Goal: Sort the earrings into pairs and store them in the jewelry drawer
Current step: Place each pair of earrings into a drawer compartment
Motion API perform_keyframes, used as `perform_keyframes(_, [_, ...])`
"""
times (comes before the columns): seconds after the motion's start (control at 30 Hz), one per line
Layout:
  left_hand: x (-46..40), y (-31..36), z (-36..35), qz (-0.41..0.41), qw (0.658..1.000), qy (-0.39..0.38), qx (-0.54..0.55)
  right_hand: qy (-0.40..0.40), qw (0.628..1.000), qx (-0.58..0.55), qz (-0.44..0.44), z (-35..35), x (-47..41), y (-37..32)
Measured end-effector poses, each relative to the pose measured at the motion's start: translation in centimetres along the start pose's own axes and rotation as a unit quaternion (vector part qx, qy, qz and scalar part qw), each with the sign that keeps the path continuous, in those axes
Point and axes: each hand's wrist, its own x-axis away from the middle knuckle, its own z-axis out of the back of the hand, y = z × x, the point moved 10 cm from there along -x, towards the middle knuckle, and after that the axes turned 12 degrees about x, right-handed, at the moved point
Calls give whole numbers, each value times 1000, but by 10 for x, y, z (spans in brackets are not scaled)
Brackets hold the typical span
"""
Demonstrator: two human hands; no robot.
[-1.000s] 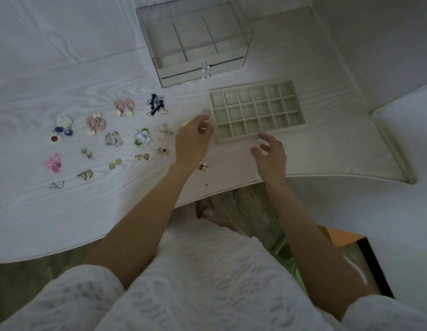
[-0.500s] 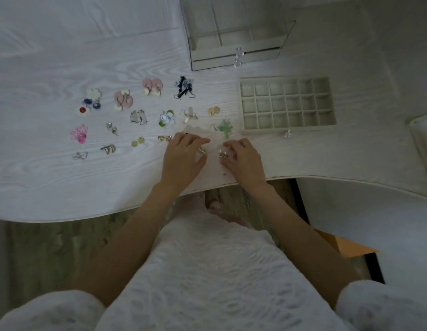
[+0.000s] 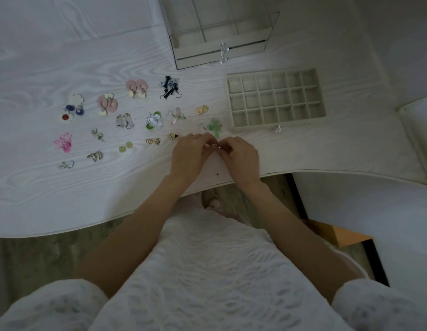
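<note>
Together, left hand (image 3: 192,154) and right hand (image 3: 241,155) pinch one small earring (image 3: 214,146); one empty tray (image 3: 275,99) holds eighteen compartments.

White woodgrain table (image 3: 64,199): earring pairs (image 3: 107,120) left, divided tray (image 3: 275,99) right, clear box (image 3: 219,32) behind.

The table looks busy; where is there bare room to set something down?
Bare table lies along the near edge left of the left hand, and between the clear jewelry box and the divided drawer tray. It is crowded where the earring pairs spread.
</note>
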Motion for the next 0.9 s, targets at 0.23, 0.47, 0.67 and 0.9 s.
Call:
perform_keyframes(0.23, [-59, 29, -5, 59, 978, 11, 201, 78, 992, -87, -43, 59, -40, 33])
perform_keyframes(0.47, [-83, 25, -25, 38, 998, -37, -15, 22, 998, -5, -53, 42, -62, 44])
perform_keyframes(0.67, [-69, 40, 6, -70, 997, 0, -20, 68, 997, -22, 0, 59, -53, 31])
perform_keyframes(0.9, [-27, -4, 60, 3, 996, 81, -42, -71, 993, 57, 75, 10, -31, -16])
